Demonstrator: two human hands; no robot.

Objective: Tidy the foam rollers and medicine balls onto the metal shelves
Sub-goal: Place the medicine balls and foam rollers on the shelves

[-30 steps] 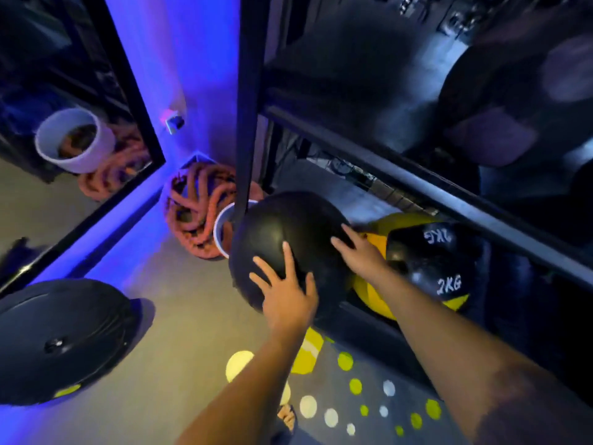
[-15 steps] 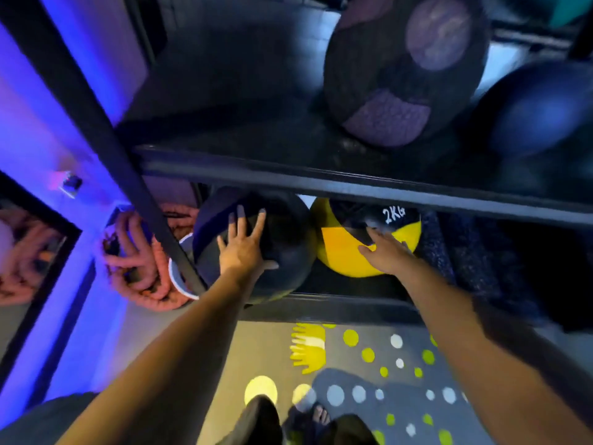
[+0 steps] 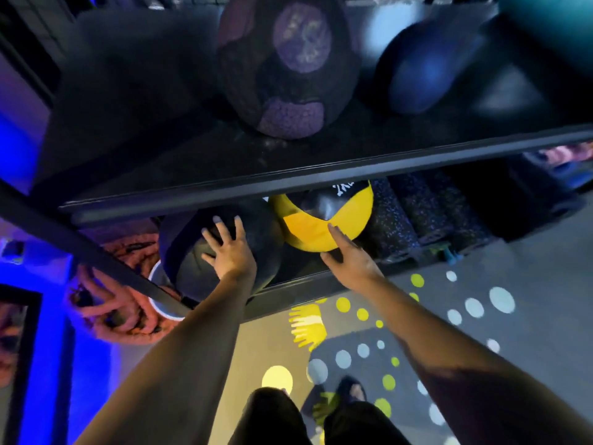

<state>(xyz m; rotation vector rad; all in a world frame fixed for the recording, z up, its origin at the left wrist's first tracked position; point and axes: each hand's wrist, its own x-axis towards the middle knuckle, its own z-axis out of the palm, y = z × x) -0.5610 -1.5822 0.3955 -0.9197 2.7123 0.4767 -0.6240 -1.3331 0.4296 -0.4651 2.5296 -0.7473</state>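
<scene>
You look to be seating the black medicine ball point(image 3: 192, 271) on the bottom shelf point(image 3: 288, 295) at seven o'clock, left hand point(image 3: 231, 253) flat on it, right hand point(image 3: 350, 256) straight-fingered against the yellow-and-black ball point(image 3: 308, 228); next, withdraw gently.

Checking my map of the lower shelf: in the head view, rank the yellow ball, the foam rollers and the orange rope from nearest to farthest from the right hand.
1. The yellow ball: touched by the fingers of the right hand.
2. The foam rollers: just to the right, on the same shelf.
3. The orange rope: on the floor, far left.
</scene>
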